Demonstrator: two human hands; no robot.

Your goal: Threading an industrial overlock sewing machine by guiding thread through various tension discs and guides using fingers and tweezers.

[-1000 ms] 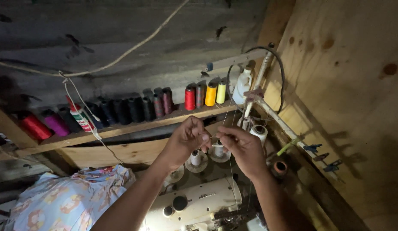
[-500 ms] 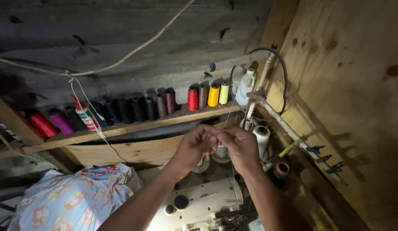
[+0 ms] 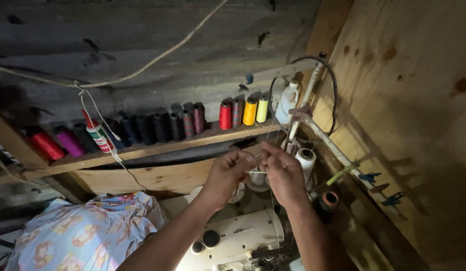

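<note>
The fingers of the left hand and the right hand were pinched nearly closed on a fine white thread, held taut in the short gap between them above the sewing machine. The thread was seen running up toward the thread stand beside a white spool. The step in hand was judged to be the guiding or joining of the thread. Steady tension and small, careful finger work were judged to be needed next. Behind, coloured spools were lined along a wooden shelf, and patterned cloth lay at the left.
</note>
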